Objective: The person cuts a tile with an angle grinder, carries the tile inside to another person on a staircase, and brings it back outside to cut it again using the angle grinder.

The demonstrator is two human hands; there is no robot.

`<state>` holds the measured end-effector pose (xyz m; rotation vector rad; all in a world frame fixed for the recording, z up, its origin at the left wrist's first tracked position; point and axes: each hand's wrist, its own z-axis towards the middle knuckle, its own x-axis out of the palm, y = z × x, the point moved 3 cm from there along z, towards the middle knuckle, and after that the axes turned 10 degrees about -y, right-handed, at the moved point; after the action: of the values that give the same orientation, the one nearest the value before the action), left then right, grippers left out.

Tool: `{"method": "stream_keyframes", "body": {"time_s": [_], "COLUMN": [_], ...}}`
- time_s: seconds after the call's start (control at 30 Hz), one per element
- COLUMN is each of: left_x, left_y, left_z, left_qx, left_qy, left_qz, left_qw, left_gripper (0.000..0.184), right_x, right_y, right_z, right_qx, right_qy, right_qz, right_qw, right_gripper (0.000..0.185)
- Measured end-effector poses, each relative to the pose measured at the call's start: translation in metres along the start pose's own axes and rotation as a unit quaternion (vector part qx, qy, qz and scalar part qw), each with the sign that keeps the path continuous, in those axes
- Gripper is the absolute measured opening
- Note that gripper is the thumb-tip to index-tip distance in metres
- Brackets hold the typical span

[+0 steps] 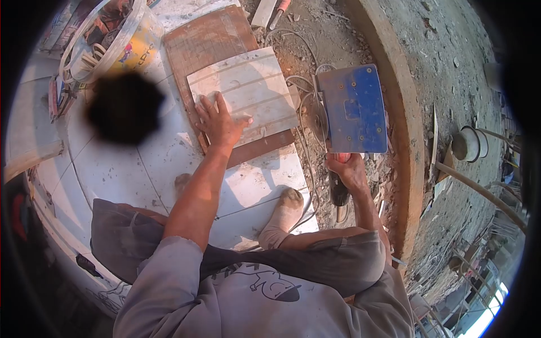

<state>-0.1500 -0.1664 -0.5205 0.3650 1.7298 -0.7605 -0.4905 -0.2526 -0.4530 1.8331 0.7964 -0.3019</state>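
My left hand [221,125] lies with its fingers spread on a pale, dusty tile [256,84] with stripes across it. That tile rests on a larger brown board or tile [205,36], whose edges show above and below. My right hand [350,172] is closed round the handle of a power cutter [340,190] to the right of the tile. The cutter has a broad blue plate [360,107] with screws in it, facing up. A round disc [319,119] shows along the plate's left edge. The cutter's lower body is partly hidden by my hand.
White floor tiles [112,169] lie under my foot [284,211]. A grey cable [307,169] loops between tile and cutter. A bucket [138,48] of tools stands top left. A raised ledge [407,141] runs along the right, with rubble on both sides. A red-handled tool [280,12] lies at the top.
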Motion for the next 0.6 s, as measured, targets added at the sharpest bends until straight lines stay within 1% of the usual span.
{"method": "stream_keyframes", "body": {"time_s": [0.07,0.1,0.17,0.2,0.27,0.33,0.4,0.47,0.5,0.6], "left_x": [-0.009,-0.012,-0.011,-0.010,-0.010,-0.010,-0.011,-0.011,-0.011,-0.011], "left_y": [-0.001,-0.004,-0.011,-0.011,-0.006,-0.007,-0.007,-0.009,-0.010,-0.012], "left_z": [-0.003,-0.001,0.003,0.003,0.006,0.005,0.006,0.006,0.007,0.012], "left_qx": [-0.017,-0.032,-0.044,-0.045,-0.048,-0.030,-0.033,-0.034,-0.042,-0.049], "left_qy": [0.028,0.038,0.043,0.049,0.048,0.049,0.055,0.065,0.071,0.085], "left_qz": [0.012,0.018,0.017,0.019,0.022,0.014,0.016,0.018,0.024,0.039], "left_qw": [0.999,0.999,0.998,0.998,0.997,0.998,0.998,0.997,0.996,0.994], "left_gripper": [0.120,0.120,0.119,0.120,0.121,0.122,0.123,0.123,0.125,0.128], "right_x": [0.006,0.007,0.010,0.013,0.020,0.025,0.026,0.026,0.025,0.018], "right_y": [0.001,0.004,0.012,0.016,0.024,0.030,0.034,0.036,0.038,0.046], "right_z": [0.005,0.009,0.022,0.025,0.032,0.040,0.052,0.063,0.065,0.057], "right_qx": [-0.002,0.000,0.047,0.042,-0.006,-0.002,0.006,-0.025,-0.013,-0.032], "right_qy": [-0.033,-0.034,0.053,0.051,-0.009,-0.006,-0.005,-0.006,0.000,0.000], "right_qz": [-0.027,-0.029,-0.017,-0.018,0.032,0.037,0.038,0.033,0.004,-0.015], "right_qw": [0.999,0.999,0.997,0.998,0.999,0.999,0.999,0.999,1.000,0.999], "right_gripper": [0.042,0.042,0.058,0.058,0.056,0.057,0.058,0.063,0.067,0.068]}}
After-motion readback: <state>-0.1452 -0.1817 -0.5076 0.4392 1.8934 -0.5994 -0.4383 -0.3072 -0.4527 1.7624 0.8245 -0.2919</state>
